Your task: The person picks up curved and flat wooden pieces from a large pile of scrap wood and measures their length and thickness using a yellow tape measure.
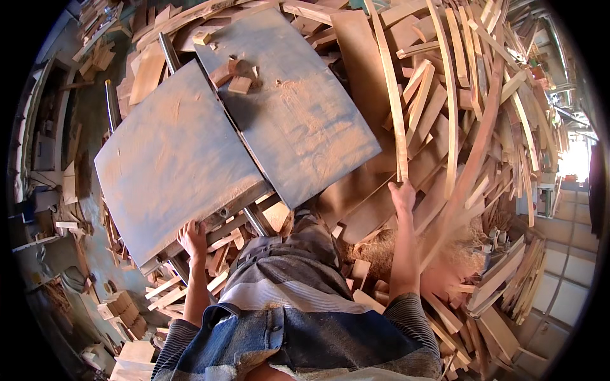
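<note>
My right hand [401,195] is closed around the near end of a long, narrow wood strip [390,82], which stretches away toward the top of the view. My left hand [192,240] rests at the near edge of a grey metal machine table [171,159], its fingers curled over that edge. A second grey metal tabletop [292,108] lies to the right of it, with a dark narrow gap between the two. Sawdust is scattered over both surfaces. Small wood blocks [240,84] sit near the gap on the far part of the right tabletop.
Long curved strips [448,95] and a heap of offcuts [432,108] crowd the right side. A sawdust pile [381,260] lies right of my legs. Stacked slats [530,279] stand at the far right. More blocks [121,311] lie on the floor at lower left.
</note>
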The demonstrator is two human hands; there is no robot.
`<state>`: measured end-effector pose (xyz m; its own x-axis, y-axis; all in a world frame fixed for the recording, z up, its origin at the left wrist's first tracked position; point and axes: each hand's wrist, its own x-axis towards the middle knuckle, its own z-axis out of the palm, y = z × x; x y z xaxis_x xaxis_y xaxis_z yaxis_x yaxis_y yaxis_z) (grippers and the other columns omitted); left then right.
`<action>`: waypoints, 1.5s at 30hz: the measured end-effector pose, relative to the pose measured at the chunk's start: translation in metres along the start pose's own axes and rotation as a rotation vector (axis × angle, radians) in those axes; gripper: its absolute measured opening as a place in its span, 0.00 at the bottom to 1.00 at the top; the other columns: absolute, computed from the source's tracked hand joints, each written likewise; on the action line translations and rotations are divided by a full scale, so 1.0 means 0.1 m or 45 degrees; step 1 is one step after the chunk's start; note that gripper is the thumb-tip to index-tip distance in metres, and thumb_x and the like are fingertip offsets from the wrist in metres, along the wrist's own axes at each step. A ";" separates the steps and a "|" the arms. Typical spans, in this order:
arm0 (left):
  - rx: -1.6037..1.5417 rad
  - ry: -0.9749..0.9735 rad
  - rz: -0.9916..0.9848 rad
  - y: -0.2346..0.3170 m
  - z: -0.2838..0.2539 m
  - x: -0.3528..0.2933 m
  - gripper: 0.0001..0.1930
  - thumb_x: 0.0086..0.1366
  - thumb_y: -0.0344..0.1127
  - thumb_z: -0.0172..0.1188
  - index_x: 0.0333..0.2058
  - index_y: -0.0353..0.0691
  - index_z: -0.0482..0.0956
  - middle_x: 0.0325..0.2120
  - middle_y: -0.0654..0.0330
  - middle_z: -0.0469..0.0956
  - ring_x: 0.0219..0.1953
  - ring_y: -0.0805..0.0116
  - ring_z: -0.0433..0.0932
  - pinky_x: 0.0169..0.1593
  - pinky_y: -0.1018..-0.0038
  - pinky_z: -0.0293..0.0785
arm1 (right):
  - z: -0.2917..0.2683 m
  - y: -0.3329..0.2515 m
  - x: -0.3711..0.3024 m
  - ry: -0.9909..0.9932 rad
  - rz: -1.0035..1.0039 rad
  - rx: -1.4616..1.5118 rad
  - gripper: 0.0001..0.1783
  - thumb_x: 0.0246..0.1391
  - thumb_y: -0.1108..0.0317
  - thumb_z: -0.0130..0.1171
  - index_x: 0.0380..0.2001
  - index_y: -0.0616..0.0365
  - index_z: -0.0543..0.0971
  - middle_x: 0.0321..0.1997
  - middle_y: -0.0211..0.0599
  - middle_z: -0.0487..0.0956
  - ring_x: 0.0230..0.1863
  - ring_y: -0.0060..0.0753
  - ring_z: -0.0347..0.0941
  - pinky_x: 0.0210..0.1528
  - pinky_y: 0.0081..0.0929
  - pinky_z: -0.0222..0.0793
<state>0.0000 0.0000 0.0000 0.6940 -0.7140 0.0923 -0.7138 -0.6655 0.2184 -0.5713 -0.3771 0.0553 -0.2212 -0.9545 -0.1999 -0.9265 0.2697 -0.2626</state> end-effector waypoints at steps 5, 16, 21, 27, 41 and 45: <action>0.085 -0.186 -0.075 -0.09 -0.19 -0.07 0.16 0.60 0.43 0.67 0.42 0.40 0.84 0.41 0.51 0.83 0.48 0.47 0.76 0.58 0.54 0.67 | 0.08 0.30 0.39 -0.116 0.262 -0.245 0.37 0.46 0.43 0.70 0.52 0.60 0.77 0.56 0.54 0.77 0.57 0.58 0.76 0.54 0.53 0.76; 0.079 -0.215 -0.130 0.18 -0.05 0.05 0.18 0.54 0.38 0.71 0.44 0.40 0.83 0.44 0.52 0.82 0.51 0.47 0.75 0.58 0.55 0.67 | 0.29 0.41 0.75 0.006 0.268 -0.298 0.28 0.48 0.46 0.69 0.44 0.57 0.83 0.47 0.50 0.83 0.50 0.58 0.80 0.51 0.52 0.77; 0.069 -0.197 -0.140 0.23 -0.04 0.04 0.18 0.54 0.37 0.70 0.45 0.40 0.83 0.44 0.52 0.82 0.52 0.48 0.75 0.59 0.55 0.66 | 0.23 0.41 0.74 0.026 0.188 -0.336 0.28 0.50 0.45 0.68 0.45 0.57 0.84 0.48 0.52 0.83 0.50 0.55 0.81 0.52 0.50 0.76; 0.023 -0.147 -0.105 0.29 -0.08 0.05 0.18 0.53 0.36 0.70 0.43 0.40 0.83 0.43 0.53 0.82 0.51 0.47 0.74 0.60 0.54 0.64 | -0.06 0.26 0.67 -0.302 0.184 -0.051 0.29 0.49 0.46 0.69 0.48 0.57 0.85 0.46 0.54 0.85 0.49 0.52 0.82 0.51 0.46 0.76; -0.055 0.073 -0.070 0.32 0.02 -0.01 0.16 0.52 0.36 0.66 0.42 0.40 0.82 0.42 0.54 0.81 0.50 0.49 0.74 0.60 0.54 0.63 | -0.02 0.08 0.22 -0.644 0.482 1.944 0.20 0.62 0.46 0.59 0.33 0.53 0.76 0.24 0.32 0.76 0.24 0.33 0.75 0.26 0.40 0.74; -0.053 0.084 -0.047 0.30 0.05 -0.02 0.16 0.53 0.36 0.66 0.41 0.40 0.82 0.43 0.54 0.81 0.50 0.50 0.75 0.60 0.54 0.64 | 0.10 0.27 0.30 -0.555 0.608 2.146 0.26 0.64 0.39 0.52 0.31 0.53 0.74 0.23 0.33 0.74 0.25 0.39 0.72 0.29 0.47 0.68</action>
<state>-0.0238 -0.0195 0.0019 0.7254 -0.6724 0.1470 -0.6840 -0.6805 0.2626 -0.5998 -0.3974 0.0331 -0.0032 -0.7406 -0.6719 0.5194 0.5730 -0.6340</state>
